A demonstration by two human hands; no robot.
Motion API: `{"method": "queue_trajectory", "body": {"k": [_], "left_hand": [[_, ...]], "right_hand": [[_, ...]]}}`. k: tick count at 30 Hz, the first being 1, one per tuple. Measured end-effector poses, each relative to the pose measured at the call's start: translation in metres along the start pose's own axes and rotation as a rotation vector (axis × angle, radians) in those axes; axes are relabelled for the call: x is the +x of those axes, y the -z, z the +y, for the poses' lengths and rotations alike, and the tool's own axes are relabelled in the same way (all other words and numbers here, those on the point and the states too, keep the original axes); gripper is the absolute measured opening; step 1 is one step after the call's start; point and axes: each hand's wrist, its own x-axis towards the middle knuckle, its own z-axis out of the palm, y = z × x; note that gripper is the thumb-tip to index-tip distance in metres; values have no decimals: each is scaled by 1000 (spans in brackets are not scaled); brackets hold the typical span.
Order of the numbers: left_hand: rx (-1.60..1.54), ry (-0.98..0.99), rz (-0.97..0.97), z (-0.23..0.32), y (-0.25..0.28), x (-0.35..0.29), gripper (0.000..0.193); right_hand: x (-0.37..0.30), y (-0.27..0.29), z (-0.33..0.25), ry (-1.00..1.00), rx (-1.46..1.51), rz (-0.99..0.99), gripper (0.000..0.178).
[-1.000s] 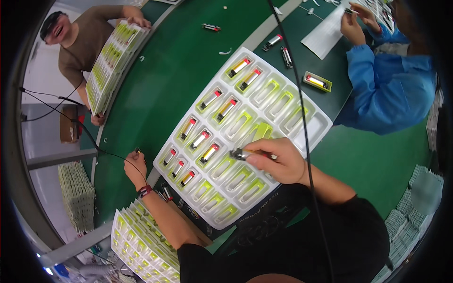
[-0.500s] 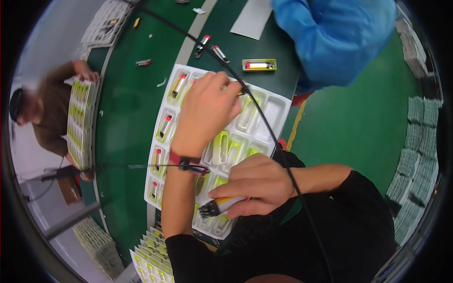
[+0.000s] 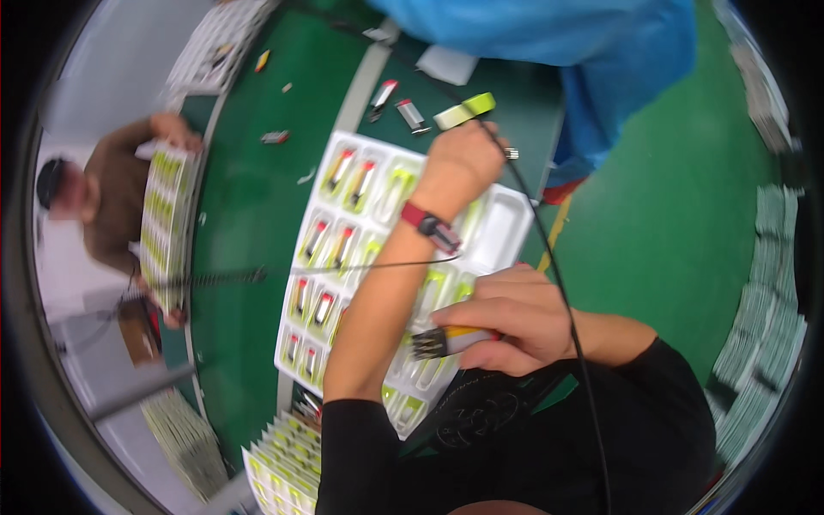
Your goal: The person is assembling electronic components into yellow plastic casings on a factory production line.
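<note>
Over the far edge of a white compartment tray (image 3: 502,225), my left hand (image 3: 463,163) is closed, its fingers partly hidden. A small metal-tipped piece (image 3: 512,154) sticks out beside its fingertips. Just beyond lies a yellow-green box (image 3: 448,118). My right hand (image 3: 519,322) grips a bundle of slim pieces (image 3: 442,342), with dark, metal-tipped ends pointing left and some yellow showing. Below it are tray compartments with yellow-green inserts. In the tray's left columns, red-ended pieces (image 3: 361,182) lie in such inserts; my left forearm covers the middle.
Loose red-ended pieces (image 3: 383,99) lie beyond the tray. A person in blue (image 3: 592,51) stands at the far side; another person (image 3: 116,202) on the left holds stacked trays (image 3: 165,223). More filled trays (image 3: 287,463) stand at lower left. A thin black cable (image 3: 558,275) crosses the view.
My left hand has moved away and right, to the tray's far edge by the box, uncovering filled compartments. My right hand keeps the bundle. The person in blue has leaned further in.
</note>
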Motion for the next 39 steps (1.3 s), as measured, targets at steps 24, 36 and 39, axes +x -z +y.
{"method": "queue_trajectory", "body": {"k": [24, 36, 39], "left_hand": [[-1, 963, 293, 58, 84, -242, 17], [-572, 1216, 507, 64, 122, -246, 46], [-1100, 990, 1057, 82, 132, -260, 55]], "right_hand": [[40, -67, 37, -941, 600, 0, 56], [33, -88, 34, -621, 264, -243, 44], [33, -108, 29, -529, 321, -247, 44]]}}
